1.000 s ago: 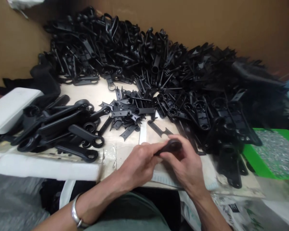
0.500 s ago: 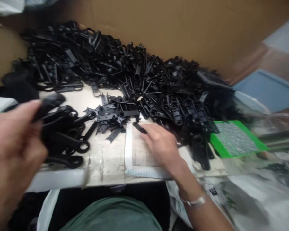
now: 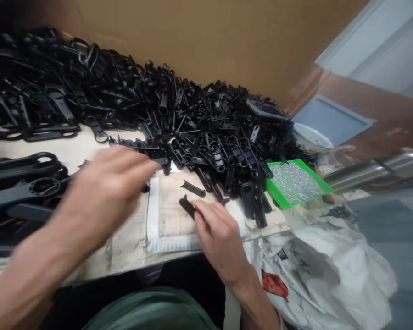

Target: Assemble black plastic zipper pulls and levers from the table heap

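My right hand pinches a short, flat black plastic piece with a notched end above a white-edged pad. Just beyond it, a similar black plastic strip lies on the pad. My left hand, smeared by motion, reaches over the small black pieces at the table's middle. Its fingertips are beside a dark piece; whether they grip it is unclear. Longer black handle-like parts with ringed ends lie at the left, partly behind my left arm.
A large heap of black plastic parts lines the back against a cardboard wall. To the right stands a green tray of small shiny metal pieces. White plastic bags hang below the table's front edge.
My left hand has moved right from the long parts to the small pieces. My right hand has drawn nearer with its piece. The view has swung right, and a strip now shows on the pad.
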Available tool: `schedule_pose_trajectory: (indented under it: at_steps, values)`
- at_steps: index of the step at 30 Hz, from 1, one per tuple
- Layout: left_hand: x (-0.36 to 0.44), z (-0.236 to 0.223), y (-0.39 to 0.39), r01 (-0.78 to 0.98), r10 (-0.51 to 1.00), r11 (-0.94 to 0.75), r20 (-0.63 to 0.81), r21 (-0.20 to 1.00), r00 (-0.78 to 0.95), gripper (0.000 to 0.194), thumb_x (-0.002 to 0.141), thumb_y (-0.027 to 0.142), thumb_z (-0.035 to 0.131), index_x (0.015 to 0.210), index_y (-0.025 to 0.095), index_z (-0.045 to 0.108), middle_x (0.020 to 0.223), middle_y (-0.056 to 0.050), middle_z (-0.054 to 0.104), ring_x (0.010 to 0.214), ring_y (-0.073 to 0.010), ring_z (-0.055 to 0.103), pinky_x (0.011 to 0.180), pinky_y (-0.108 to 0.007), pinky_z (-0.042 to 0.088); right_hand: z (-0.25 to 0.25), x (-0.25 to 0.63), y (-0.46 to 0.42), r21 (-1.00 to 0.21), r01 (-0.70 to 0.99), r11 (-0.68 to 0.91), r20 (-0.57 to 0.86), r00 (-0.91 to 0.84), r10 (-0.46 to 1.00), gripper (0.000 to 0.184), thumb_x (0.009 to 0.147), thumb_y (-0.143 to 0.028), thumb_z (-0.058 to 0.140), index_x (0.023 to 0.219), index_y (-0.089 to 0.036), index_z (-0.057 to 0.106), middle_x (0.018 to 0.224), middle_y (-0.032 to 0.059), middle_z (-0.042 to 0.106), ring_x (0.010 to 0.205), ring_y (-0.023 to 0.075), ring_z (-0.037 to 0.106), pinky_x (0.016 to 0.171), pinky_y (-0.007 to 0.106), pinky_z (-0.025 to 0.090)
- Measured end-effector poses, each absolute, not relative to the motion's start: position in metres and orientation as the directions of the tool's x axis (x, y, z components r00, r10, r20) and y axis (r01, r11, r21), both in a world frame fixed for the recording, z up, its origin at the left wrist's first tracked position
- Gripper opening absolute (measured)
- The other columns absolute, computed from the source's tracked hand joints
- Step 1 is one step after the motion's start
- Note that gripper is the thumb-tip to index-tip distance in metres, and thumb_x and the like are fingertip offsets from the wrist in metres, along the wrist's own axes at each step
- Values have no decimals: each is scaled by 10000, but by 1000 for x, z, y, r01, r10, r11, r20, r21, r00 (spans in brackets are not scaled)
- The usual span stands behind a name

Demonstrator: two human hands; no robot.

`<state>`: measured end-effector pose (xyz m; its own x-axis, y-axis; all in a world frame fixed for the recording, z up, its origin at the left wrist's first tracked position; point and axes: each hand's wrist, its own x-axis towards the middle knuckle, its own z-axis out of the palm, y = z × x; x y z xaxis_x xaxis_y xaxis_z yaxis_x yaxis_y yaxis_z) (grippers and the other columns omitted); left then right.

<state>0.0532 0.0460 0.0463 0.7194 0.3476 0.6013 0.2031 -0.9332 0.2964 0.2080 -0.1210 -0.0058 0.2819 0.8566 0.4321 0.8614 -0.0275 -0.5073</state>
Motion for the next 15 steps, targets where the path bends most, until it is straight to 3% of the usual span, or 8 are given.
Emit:
schedule_pose_trajectory:
  at_steps: [1, 2, 4, 7, 10, 12, 13, 15]
  values:
    - [77, 44, 36, 138, 164, -986, 555, 89, 815, 327, 933, 113, 344, 976, 140, 667, 869, -68, 625, 847, -238, 515, 774, -405, 389, -8, 207, -132, -548, 836, -22, 427, 302, 852, 265, 949, -60, 426, 1135, -138, 597, 899, 66, 645, 848, 197, 571, 787, 325, 467]
    - [100, 41, 27, 56, 34, -998, 410, -42, 911, 275, 934, 104, 382, 956, 130, 655, 837, -61, 603, 801, -220, 503, 720, -376, 387, -10, 207, -142, -575, 818, -20, 429, 322, 844, 259, 947, -59, 430, 1123, -146, 600, 884, 60, 638, 834, 194, 570, 770, 322, 465]
    - [140, 30, 12, -33, -68, -994, 361, -103, 930, 169, 899, 110, 496, 809, 148, 633, 783, -46, 568, 789, -215, 494, 678, -355, 365, -14, 208, -159, -602, 798, -16, 456, 361, 814, 251, 936, -48, 446, 1099, -156, 604, 878, 51, 637, 828, 184, 575, 767, 313, 462]
    - [178, 13, 1, -97, -143, -984, 336, -148, 931, 157, 845, 63, 557, 724, 143, 617, 761, -51, 560, 779, -208, 495, 669, -350, 350, -17, 213, -179, -649, 761, -19, 479, 427, 767, 233, 928, -63, 481, 1072, -181, 622, 920, 38, 655, 862, 167, 599, 803, 286, 466]
    - [186, 11, -1, -109, -163, -979, 338, -174, 927, 227, 871, 75, 527, 668, 135, 610, 735, -55, 561, 777, -206, 503, 668, -351, 353, -22, 219, -191, -820, 563, -102, 322, 601, 732, 159, 934, -178, 550, 1038, -232, 657, 958, 17, 682, 860, 157, 635, 760, 245, 494]
    - [178, 17, 1, -61, -114, -987, 388, -147, 915, 234, 905, 89, 476, 733, 124, 630, 818, -72, 601, 834, -214, 526, 702, -354, 376, -26, 223, -193, -938, 319, -133, 147, 717, 682, 114, 917, -268, 609, 1008, -252, 676, 973, 11, 696, 832, 153, 651, 693, 218, 512]
    - [171, 22, 2, -22, -52, -997, 450, -72, 892, 223, 917, 99, 460, 791, 116, 642, 883, -84, 623, 876, -218, 540, 732, -354, 394, -28, 224, -192, -974, 191, -118, 67, 748, 661, 120, 902, -301, 635, 1004, -253, 679, 977, 12, 700, 822, 151, 654, 667, 208, 516]
    - [153, 29, 3, 62, 196, -966, 562, 249, 803, 194, 932, 139, 460, 912, 112, 651, 972, -87, 652, 917, -209, 572, 785, -339, 430, -30, 225, -184, -999, -10, -48, -39, 763, 645, 173, 869, -341, 681, 1010, -241, 678, 971, 24, 702, 823, 156, 652, 643, 199, 518]
